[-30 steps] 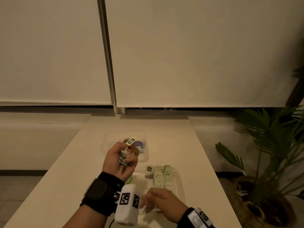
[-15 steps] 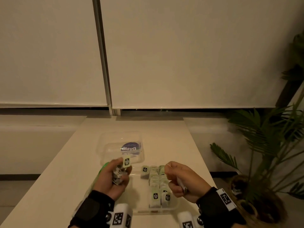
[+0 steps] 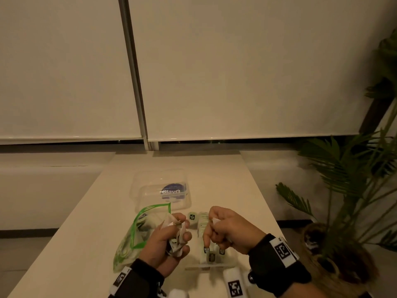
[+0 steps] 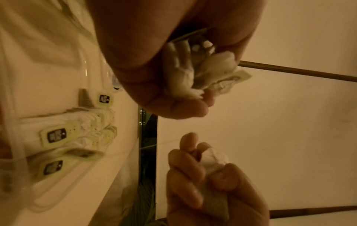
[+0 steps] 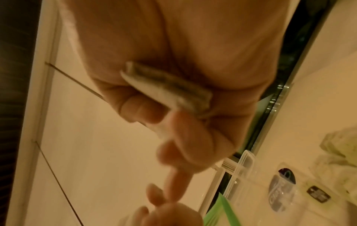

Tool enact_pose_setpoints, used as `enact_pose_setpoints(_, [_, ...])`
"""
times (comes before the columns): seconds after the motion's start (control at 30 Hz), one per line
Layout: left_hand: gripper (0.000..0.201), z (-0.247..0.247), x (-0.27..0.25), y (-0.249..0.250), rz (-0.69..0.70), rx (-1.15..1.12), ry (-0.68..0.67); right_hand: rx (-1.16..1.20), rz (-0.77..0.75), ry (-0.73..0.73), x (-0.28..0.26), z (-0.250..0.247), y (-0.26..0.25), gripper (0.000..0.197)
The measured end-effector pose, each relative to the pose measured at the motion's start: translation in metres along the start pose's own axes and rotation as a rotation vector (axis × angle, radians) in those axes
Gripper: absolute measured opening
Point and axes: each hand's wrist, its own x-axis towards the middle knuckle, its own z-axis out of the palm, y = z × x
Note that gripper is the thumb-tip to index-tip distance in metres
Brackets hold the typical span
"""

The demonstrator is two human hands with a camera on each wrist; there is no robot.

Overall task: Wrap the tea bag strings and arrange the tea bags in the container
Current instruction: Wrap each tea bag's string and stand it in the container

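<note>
From the head view, the left hand (image 3: 166,239) is curled tight around a bunch of tea bags (image 3: 177,237), with white paper and small tags poking out between the fingers. It is just left of the clear container (image 3: 209,265) on the table (image 3: 86,233). The right hand (image 3: 227,230) is above the container, and its fingers pinch one white tea bag (image 3: 215,221). Inside the container, packed tea bags (image 3: 200,224) stand in a row with their tags (image 3: 191,217) up. A plastic bag with a green edge (image 3: 137,233) lies left of the container, partly behind the left hand. A clear lid with a blue label (image 3: 163,190) lies on the table behind the container. A leafy plant (image 3: 348,190) stands far to the right of the container, off the table.

From the left wrist view, the left hand (image 4: 154,61) squeezes the crumpled bunch of tea bags (image 4: 185,71), and one tag sticks out. The right hand (image 4: 208,183) is closed around its tea bag (image 4: 214,160). The container (image 4: 38,198) with its row of packed tea bags (image 4: 77,130) is off to the side, and its tags (image 4: 56,136) face the camera.

From the right wrist view, the right hand (image 5: 173,68) holds a flat tea bag (image 5: 168,90) between the curled fingers and the palm. This picture is blurry. The lid (image 5: 280,188) and a bit of the green-edged bag (image 5: 222,211) show past the fingers.
</note>
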Motion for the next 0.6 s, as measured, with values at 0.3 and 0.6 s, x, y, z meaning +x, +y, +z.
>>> enact_pose_setpoints(0.3, [0.041, -0.005, -0.013, 0.002, 0.102, 0.47, 0.082, 0.147, -0.057, -0.014, 0.0, 0.011, -0.001, 0.01])
enact_pose_setpoints(0.6, [0.022, 0.0, -0.003, 0.006, 0.059, 0.783, 0.054, 0.071, -0.115, 0.102, -0.003, 0.014, 0.004, 0.034])
